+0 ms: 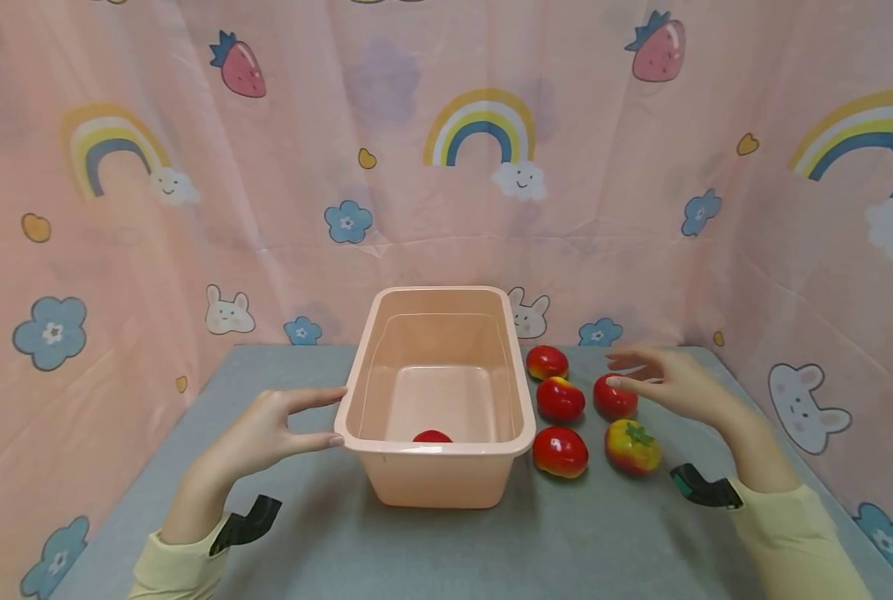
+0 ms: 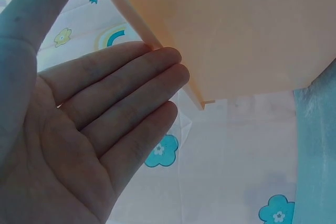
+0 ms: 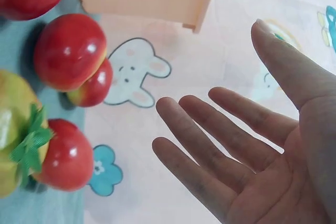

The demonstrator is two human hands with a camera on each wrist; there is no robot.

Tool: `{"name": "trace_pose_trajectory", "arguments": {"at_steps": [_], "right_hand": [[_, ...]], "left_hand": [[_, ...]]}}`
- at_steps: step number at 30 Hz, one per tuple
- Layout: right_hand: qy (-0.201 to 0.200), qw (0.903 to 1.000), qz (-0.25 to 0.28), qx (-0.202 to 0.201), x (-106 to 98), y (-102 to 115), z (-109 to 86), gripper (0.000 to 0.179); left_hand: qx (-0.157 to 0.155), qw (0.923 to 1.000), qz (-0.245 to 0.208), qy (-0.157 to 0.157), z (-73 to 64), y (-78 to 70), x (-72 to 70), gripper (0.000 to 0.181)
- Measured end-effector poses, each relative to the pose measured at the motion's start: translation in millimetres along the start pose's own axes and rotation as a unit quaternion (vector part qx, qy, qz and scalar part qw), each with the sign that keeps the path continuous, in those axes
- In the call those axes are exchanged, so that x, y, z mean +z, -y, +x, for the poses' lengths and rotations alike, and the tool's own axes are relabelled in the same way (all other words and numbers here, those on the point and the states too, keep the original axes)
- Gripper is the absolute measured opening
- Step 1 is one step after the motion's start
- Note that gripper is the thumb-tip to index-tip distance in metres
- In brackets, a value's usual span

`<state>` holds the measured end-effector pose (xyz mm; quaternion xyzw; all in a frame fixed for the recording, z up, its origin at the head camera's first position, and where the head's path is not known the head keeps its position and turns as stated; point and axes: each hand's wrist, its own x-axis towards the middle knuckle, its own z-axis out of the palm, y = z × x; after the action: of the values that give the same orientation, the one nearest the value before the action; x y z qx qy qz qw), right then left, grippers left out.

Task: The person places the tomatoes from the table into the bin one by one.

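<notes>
A peach-coloured plastic bin (image 1: 435, 475) stands mid-table, with the top of one red fruit (image 1: 432, 436) showing inside. My left hand (image 1: 262, 429) is at the bin's left rim, fingertips touching it, fingers straight in the left wrist view. Right of the bin lie several glossy tomato-like fruits; one red one (image 1: 616, 398) is just below and left of my right hand (image 1: 667, 383). That hand hovers with fingers extended and spread, holding nothing. Nearer the front is a yellow-red fruit (image 1: 631, 447) with a green leafy top (image 3: 32, 142).
Three red fruits, the front one (image 1: 561, 452), the middle one (image 1: 561, 399) and the back one (image 1: 547, 362), line the bin's right side. The grey table (image 1: 296, 550) ends at a pink patterned cloth (image 1: 289, 192) behind and at the sides. Dark straps (image 1: 247, 523) cross both wrists.
</notes>
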<state>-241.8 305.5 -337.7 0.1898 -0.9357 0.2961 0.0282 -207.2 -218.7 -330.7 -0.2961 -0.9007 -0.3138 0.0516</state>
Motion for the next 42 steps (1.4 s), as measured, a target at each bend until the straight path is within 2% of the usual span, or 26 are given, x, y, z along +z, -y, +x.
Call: {"name": "trace_pose_trajectory", "arguments": {"at_steps": [28, 42], "right_hand": [[0.006, 0.9992, 0.012, 0.037, 11.8, -49.6, -33.2, 0.049], [0.029, 0.9958, 0.026, 0.082, 25.0, -67.9, -39.7, 0.053]], "left_hand": [[-0.007, 1.0000, 0.003, 0.001, -0.3, -1.2, -0.3, 0.062], [-0.010, 0.9999, -0.005, 0.000, -0.4, -0.4, 0.7, 0.062]]}}
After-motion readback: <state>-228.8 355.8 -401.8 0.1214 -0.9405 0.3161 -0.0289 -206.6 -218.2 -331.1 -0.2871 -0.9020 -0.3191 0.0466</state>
